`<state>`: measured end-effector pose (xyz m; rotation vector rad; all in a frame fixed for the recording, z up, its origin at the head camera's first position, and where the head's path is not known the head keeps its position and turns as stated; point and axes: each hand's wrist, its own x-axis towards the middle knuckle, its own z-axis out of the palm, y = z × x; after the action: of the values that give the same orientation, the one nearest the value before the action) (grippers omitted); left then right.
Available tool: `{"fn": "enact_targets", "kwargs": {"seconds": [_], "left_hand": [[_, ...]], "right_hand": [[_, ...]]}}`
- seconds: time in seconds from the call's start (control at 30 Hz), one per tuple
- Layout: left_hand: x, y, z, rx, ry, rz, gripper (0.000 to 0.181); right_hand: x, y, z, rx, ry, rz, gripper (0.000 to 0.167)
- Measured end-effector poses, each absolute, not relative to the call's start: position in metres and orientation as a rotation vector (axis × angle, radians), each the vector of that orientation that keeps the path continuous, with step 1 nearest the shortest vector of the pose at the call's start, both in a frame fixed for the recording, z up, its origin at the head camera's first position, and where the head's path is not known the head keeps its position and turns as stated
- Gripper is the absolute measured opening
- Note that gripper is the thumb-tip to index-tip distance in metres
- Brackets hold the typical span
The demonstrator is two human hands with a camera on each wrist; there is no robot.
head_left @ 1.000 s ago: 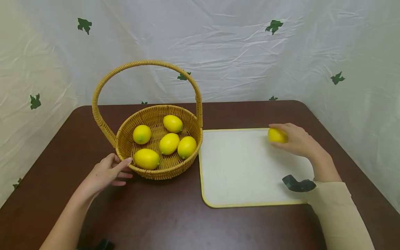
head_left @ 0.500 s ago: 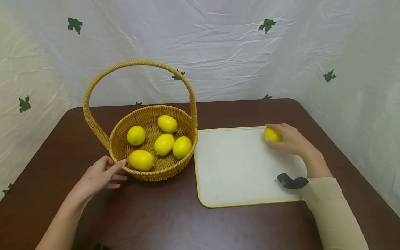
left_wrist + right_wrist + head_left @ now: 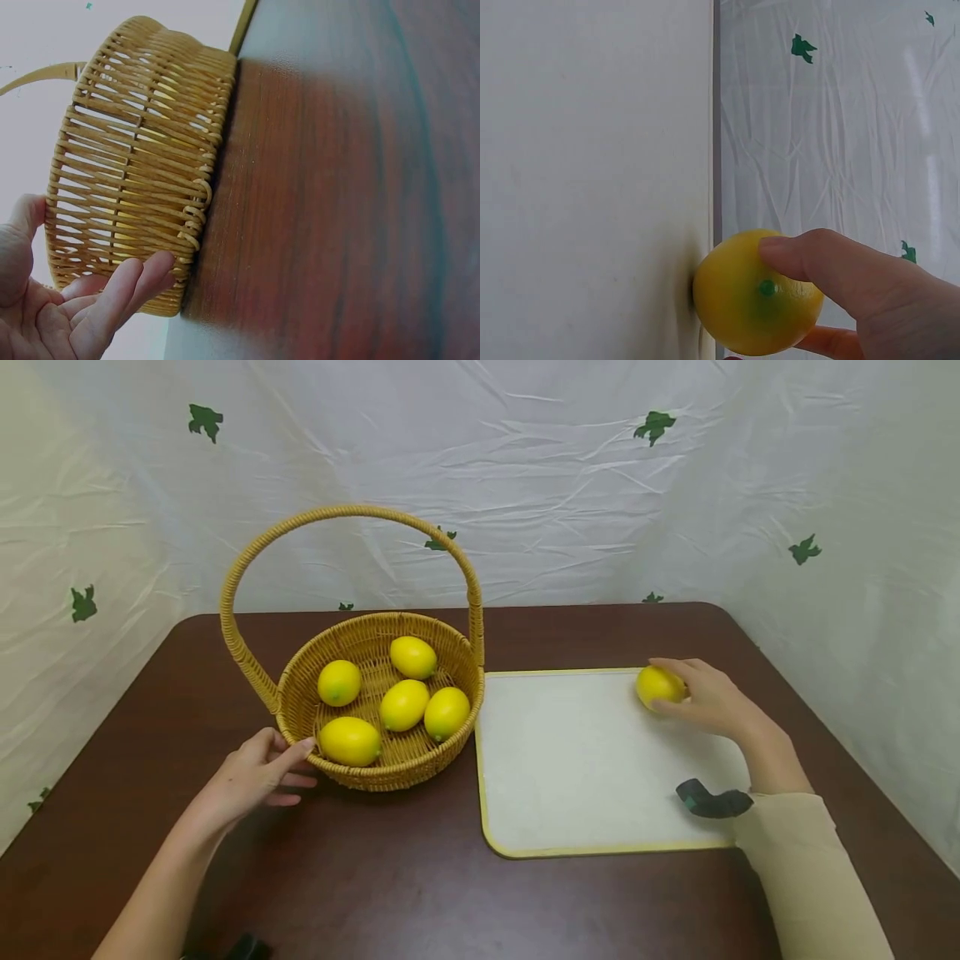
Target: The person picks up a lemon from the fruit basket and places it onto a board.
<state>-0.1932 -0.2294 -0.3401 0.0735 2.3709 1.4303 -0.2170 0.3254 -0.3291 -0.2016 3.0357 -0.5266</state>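
A round wicker basket (image 3: pixel 390 772) with a tall hoop handle stands on the table's left half. Several yellow lemons (image 3: pixel 350 742) lie spread over its bottom. My left hand (image 3: pixel 251 772) holds the basket's near left rim, thumb over the edge and fingers along the outer wall. In the left wrist view, the fingertips (image 3: pixel 124 285) lie against the weave. At the far right part of a white board (image 3: pixel 585 777), my right hand (image 3: pixel 716 702) grips another lemon (image 3: pixel 742 307) between thumb and fingers. This lemon touches or nearly touches the board; its green-tipped end shows in the right wrist view.
The yellow-edged board lies flat just right of the basket. Beneath both is a dark brown table (image 3: pixel 405 877). White cloth (image 3: pixel 540 485) with green leaf shapes hangs behind and at the sides. The basket's handle (image 3: pixel 352 512) rises high above its rim.
The head view swung slightly right and back. More of the gripped lemon shows now, with my right thumb lower on its near side. My left hand and the basket keep their places.
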Motion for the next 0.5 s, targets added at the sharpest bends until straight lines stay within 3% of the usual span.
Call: {"fn": "enact_targets", "kwargs": {"seconds": [0.5], "left_hand": [[-0.1935,-0.2291,-0.3399,0.071,2.372,1.443,0.054]], "right_hand": [[-0.2151,0.3264,-0.3265,-0.21,3.042,-0.507,0.068]]}}
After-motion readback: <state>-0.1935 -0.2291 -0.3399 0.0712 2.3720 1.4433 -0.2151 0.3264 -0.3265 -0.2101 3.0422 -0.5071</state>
